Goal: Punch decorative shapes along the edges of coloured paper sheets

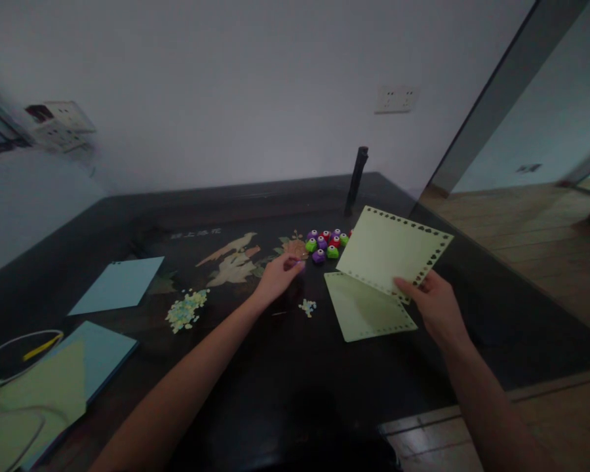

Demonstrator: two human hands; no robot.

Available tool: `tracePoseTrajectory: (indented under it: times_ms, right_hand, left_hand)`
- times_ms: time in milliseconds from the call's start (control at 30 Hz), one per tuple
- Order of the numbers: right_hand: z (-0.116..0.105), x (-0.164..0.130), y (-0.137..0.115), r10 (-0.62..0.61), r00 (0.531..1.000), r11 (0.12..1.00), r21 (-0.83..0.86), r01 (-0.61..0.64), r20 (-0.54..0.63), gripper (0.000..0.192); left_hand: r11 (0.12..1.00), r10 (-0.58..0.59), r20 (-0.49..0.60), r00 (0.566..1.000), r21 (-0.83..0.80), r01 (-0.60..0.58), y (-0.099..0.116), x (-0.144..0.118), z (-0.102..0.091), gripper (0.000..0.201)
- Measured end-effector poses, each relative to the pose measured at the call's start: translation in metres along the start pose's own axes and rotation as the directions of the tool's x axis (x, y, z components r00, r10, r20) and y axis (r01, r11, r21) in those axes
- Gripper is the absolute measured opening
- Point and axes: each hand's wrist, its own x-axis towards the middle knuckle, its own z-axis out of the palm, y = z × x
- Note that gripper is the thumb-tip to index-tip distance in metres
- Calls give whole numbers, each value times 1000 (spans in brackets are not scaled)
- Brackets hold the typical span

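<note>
In the head view my right hand [435,301] pinches the lower right edge of a pale green sheet of paper [391,252], holding it tilted above the table. Small shapes are punched along several of its edges. Beneath it another pale green sheet [368,311] with punched edges lies flat. My left hand [279,278] has its fingers closed round a small purple paper punch [300,265], mostly hidden by the fingers. Just beyond it stands a cluster of purple, red and green paper punches [322,242] with white tops. Punched paper bits [307,307] lie near my left hand.
A larger heap of paper bits [187,309] lies left of my left arm. Blue sheets [120,285] and a yellow-green sheet [44,400] with a pale cable [10,337] are farther left. A black upright post [356,177] rises at the back of the dark table [255,406].
</note>
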Motion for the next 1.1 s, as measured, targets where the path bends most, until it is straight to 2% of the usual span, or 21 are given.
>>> tracePoseTrajectory:
  times_ms: [167, 433, 633, 800, 900, 1000, 1033, 1100]
  right_hand:
    - [-1, 10, 6, 45, 996, 999, 18, -46, 72, 50]
    - [-4, 5, 10, 52, 993, 999, -13, -51, 110, 51]
    - [-3, 3, 7, 25, 989, 999, -51, -18, 148, 37]
    - [-3, 2, 9, 51, 982, 995, -88, -36, 183, 35]
    - [-4, 1, 11, 73, 977, 994, -95, -55, 199, 38]
    - [-4, 0, 12, 79, 974, 995, -77, -63, 210, 39]
    - [-4, 0, 12, 79, 974, 996, -67, -66, 214, 40]
    - [-4, -1, 12, 75, 973, 997, -46, -66, 219, 40]
  left_hand:
    - [981, -41, -7, 999, 190, 42, -6, 35, 12, 20]
    - [936, -30, -26, 999, 350, 37, -7, 61, 26, 27]
    - [934, -42, -11, 999, 356, 43, -6, 74, 30, 27]
    - [957, -91, -14, 996, 276, 92, -7, 85, 36, 25]
    - [966, -26, -86, 996, 256, 47, -4, 77, 34, 26]
    - [952, 157, -193, 968, 290, -97, 3, 51, 31, 27]
    - [955, 189, -196, 962, 266, -134, 7, 39, 31, 24]
    - [978, 163, -110, 980, 146, -146, 16, 16, 32, 21]
